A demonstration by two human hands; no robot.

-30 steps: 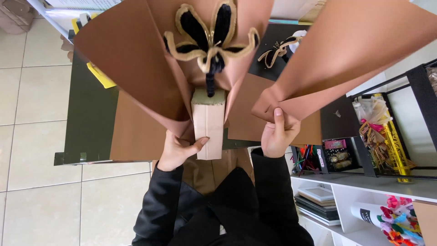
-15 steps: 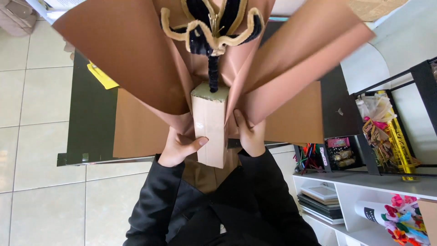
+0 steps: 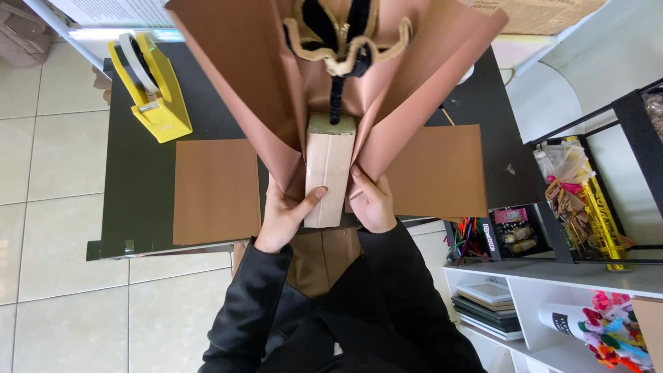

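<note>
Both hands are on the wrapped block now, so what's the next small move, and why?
Probably press the right sheet flat against the block: the right hand only pinches its lower corner, while the left hand already steadies the block.

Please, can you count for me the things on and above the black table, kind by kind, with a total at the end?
Flat brown paper sheets lying on the black table: 2
Brown wrapping sheets held up around the bouquet: 2
Paper-wrapped block held by the left hand and right hand: 1
Yellow tape dispenser: 1
Total: 6
</note>
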